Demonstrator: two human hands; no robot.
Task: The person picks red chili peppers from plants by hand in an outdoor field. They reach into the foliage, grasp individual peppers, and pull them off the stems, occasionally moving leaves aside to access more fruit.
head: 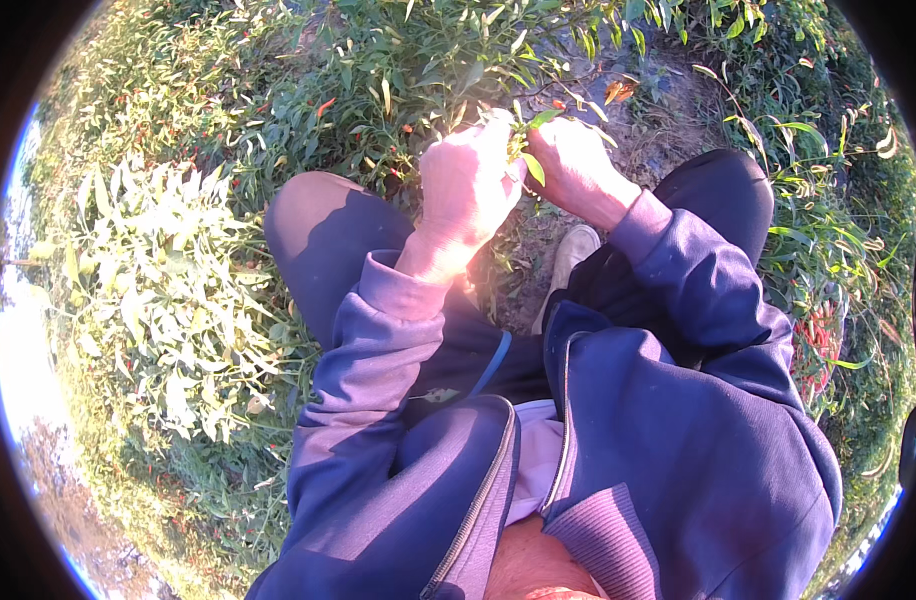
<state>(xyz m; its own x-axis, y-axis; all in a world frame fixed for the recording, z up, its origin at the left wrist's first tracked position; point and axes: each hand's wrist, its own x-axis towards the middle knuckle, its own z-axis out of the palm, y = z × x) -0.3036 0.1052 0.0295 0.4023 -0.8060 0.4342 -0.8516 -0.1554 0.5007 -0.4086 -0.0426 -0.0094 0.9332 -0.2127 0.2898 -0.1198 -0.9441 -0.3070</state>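
Note:
A green leafy sprig [518, 141] of a chili pepper plant is between my two hands, in front of my bent knees. My left hand [465, 184] is curled around its near side, the back of the hand in bright sun. Close by on the right, my right hand [576, 166] is closed against the same sprig, a green leaf [534, 169] poking out between the two. Fingertips on both sides are largely hidden. Behind them stands the chili pepper plant [428, 67], bearing pale pods and a red chili pepper [325, 107].
Beside my right elbow, red chili peppers [818, 345] lie gathered in what may be a clear bag. Sunlit pepper plants [173, 300] crowd my left. Grass stalks [803, 195] rise on the right. Bare soil [668, 112] shows ahead, and a light shoe [576, 247] rests below my hands.

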